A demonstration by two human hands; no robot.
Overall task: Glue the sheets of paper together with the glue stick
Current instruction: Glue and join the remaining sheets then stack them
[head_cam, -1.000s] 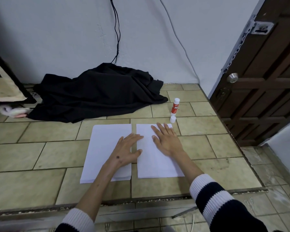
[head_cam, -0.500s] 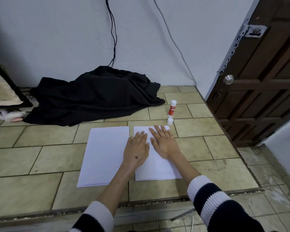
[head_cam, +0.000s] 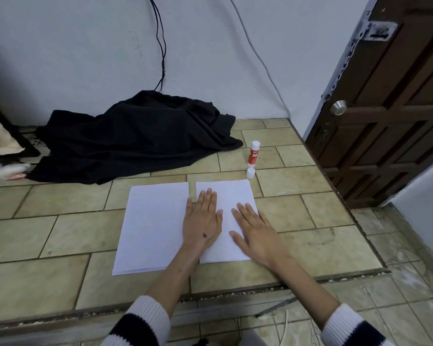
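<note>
- Head view showed two white paper sheets side by side on the tiled tabletop (head_cam: 310, 186), a narrow gap of tile between them: the left sheet (head_cam: 153, 226) at frame centre-left, the right sheet (head_cam: 226, 196) just right of it.
- The left hand (head_cam: 202, 221) lay flat with straight fingers across the gap, its palm over the right sheet's left edge, gripping nothing.
- The right hand (head_cam: 254, 233) also lay flat and spread, fingers straight, pressing the right sheet's lower right part and holding nothing.
- The glue stick (head_cam: 253, 154) stood upright above and to the right of the right sheet's far corner, its long axis vertical, well apart from both hands.
- Its white cap (head_cam: 250, 173) sat on the tile just below it in the frame, near the sheet's top right corner, so the stick looked uncapped.
- Judging by position, the right hand was nearer to the stick, which lay up and slightly right of its fingertips; a reach would go forward past the sheet's far edge.
- A black cloth (head_cam: 135, 138) lay heaped in the upper left of the tabletop, apart from the sheets.
</note>
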